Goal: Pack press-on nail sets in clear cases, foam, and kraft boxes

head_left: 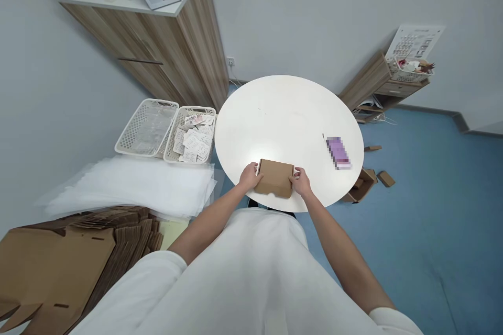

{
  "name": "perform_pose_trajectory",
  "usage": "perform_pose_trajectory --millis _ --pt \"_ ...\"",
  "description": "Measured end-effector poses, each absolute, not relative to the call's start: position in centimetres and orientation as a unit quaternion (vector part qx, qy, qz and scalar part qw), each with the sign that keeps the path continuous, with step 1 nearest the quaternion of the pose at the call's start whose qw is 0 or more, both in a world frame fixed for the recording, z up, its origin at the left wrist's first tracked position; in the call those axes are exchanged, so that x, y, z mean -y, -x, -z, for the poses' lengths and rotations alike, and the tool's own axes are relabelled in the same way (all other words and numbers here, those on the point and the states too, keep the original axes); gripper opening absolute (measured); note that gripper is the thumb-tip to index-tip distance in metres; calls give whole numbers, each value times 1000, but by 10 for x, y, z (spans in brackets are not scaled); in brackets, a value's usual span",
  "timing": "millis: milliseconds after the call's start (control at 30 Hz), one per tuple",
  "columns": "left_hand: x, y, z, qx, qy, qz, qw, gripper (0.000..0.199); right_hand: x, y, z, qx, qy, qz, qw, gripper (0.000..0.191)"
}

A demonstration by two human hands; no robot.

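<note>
A small brown cardboard box [276, 175] rests at the near edge of the round white table [275, 107]. Its lid looks folded over the top, with a small notch in the front edge. My left hand [250, 176] grips the box's left side, thumb toward the front corner. On the opposite side my right hand [301, 181] holds the right end, fingers curled at the back corner and thumb at the front. What is inside the box is hidden.
A pixelated purple item [338, 153] lies at the table's right. Left are a basket of paper slips [195, 138], a basket of clear bags [151, 125], white sheets [137, 183] and stacked flat cardboard [58, 261]. An open carton [361, 187] stands on the floor, right.
</note>
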State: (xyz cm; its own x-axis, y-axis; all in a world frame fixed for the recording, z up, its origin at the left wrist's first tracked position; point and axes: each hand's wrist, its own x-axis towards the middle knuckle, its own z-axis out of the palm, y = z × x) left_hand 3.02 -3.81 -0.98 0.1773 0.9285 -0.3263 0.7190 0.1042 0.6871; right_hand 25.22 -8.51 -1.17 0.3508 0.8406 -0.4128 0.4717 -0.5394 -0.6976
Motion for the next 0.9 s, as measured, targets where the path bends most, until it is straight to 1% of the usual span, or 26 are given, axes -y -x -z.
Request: perform_pose_trajectory --millis 133,233,300,400,467,567,667,767,800,900 --pt "51 -19 16 -619 -651 -156 411 41 104 -251 10 430 778 -370 270 54" --pt "66 -5 19 -589 -654 -165 444 41 130 -251 11 449 760 -391 261 51" --pt "77 2 20 -562 -672 -165 452 47 147 -248 12 474 745 -399 247 55" --pt "88 4 16 -513 -707 -170 456 63 159 -240 13 510 717 -414 232 70" --pt "90 2 10 -498 -715 -172 459 70 159 -236 11 517 708 -420 235 76" --pt "84 -1 -2 -496 -719 -172 455 73 149 -235 1 517 702 -418 256 72" --pt "70 -3 -15 -491 -736 -172 433 62 134 -244 -15 511 703 -423 256 56" --pt "53 -7 -26 -504 -751 -150 399 38 115 -254 -31 503 715 -420 242 45" --pt "47 -10 -29 -511 -754 -140 389 33 108 -256 -36 502 720 -414 240 43" --pt "29 -19 -37 -530 -752 -112 376 29 87 -261 -47 508 729 -400 226 40"
